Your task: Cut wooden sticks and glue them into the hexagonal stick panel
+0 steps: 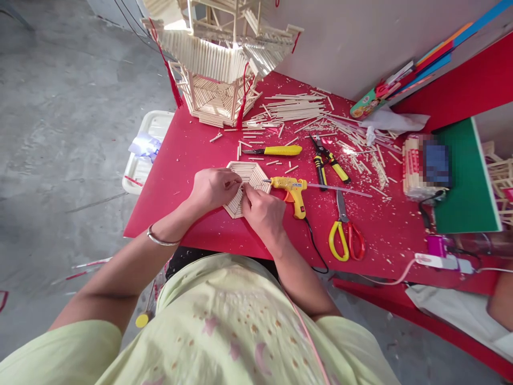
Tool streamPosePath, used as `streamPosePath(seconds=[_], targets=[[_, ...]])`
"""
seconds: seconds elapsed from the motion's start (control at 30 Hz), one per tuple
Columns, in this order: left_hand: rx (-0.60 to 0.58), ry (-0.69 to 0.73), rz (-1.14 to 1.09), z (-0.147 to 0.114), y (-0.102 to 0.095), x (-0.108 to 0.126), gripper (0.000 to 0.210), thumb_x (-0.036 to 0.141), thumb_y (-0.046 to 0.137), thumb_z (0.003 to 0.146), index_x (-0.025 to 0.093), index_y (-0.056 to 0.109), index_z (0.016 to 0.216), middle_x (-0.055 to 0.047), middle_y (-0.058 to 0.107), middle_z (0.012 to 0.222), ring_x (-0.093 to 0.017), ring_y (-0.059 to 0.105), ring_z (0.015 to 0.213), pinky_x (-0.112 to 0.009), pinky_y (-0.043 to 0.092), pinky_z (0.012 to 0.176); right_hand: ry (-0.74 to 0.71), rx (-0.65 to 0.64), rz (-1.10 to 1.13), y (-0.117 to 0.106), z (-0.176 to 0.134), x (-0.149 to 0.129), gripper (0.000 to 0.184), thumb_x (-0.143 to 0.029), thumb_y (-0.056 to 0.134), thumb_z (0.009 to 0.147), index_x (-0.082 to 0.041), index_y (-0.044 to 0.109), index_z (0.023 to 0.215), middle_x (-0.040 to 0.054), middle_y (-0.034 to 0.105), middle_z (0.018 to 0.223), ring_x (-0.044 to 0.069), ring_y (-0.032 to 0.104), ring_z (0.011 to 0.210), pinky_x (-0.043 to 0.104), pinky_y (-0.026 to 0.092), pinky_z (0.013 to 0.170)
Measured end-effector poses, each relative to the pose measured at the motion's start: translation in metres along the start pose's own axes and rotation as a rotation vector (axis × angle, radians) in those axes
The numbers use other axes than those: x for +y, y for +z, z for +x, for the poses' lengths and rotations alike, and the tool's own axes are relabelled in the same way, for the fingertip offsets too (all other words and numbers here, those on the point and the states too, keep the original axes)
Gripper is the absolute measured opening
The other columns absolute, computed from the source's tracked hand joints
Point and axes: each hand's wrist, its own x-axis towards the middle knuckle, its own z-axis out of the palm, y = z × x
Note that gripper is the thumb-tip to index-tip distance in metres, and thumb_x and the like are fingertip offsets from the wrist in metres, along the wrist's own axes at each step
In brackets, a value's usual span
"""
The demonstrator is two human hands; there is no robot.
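Observation:
A many-sided panel [249, 170] of thin wooden sticks, laid in rings, lies on the red table near its front edge. My left hand [214, 187] is over the panel's left side, thumb and fingers pinched together near its middle. From the lower right my right hand [264, 211] meets it there, fingers closed over the panel. Whatever is between the fingertips is too small to make out. Just right of the panel lies a yellow glue gun [290, 188], its nozzle close to the panel's edge and a glue stick poking out behind.
A stick-built pagoda model [216, 64] with red tassels stands at the back. Behind the tools are loose wooden sticks [296, 109]. A yellow utility knife [280, 151], pliers [328, 160] and scissors [344, 230] lie rightward. A white tray [134, 174] sits left of the table.

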Motion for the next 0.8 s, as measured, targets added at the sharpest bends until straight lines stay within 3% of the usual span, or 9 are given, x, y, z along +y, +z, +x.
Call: streamPosePath(seconds=[0.37,0.63,0.8], targets=[[-0.008,0.003,0.009,-0.001,0.0,-0.001,0.024,0.032,0.061,0.089,0.023,0.084,0.09,-0.003,0.078,0.083,-0.017,0.069,0.072,-0.029,0.035,0.058,-0.032,0.053,0.005,0.009,-0.002,0.003,0.036,-0.03,0.052,0.106,-0.026,0.077,0.132,0.0043,0.077,0.08,0.014,0.065,0.068,0.03,0.031,0.06],[0.007,0.038,0.021,0.0,0.002,0.001,0.023,0.032,0.063,0.09,0.022,0.083,0.085,-0.002,0.076,0.078,-0.016,0.066,0.069,-0.029,0.033,0.057,-0.037,0.139,0.035,0.016,-0.009,0.008,0.036,-0.026,0.054,0.104,-0.022,0.078,0.129,0.0061,0.079,0.086,0.016,0.069,0.073,0.028,0.04,0.067],[0.021,0.066,0.051,0.001,0.004,-0.001,0.023,0.034,0.064,0.092,0.023,0.083,0.084,-0.002,0.076,0.077,-0.017,0.067,0.07,-0.029,0.033,0.057,-0.039,0.113,0.033,0.015,-0.011,0.006,0.035,-0.028,0.051,0.105,-0.023,0.08,0.125,0.0062,0.077,0.083,0.018,0.069,0.075,0.029,0.041,0.066]])
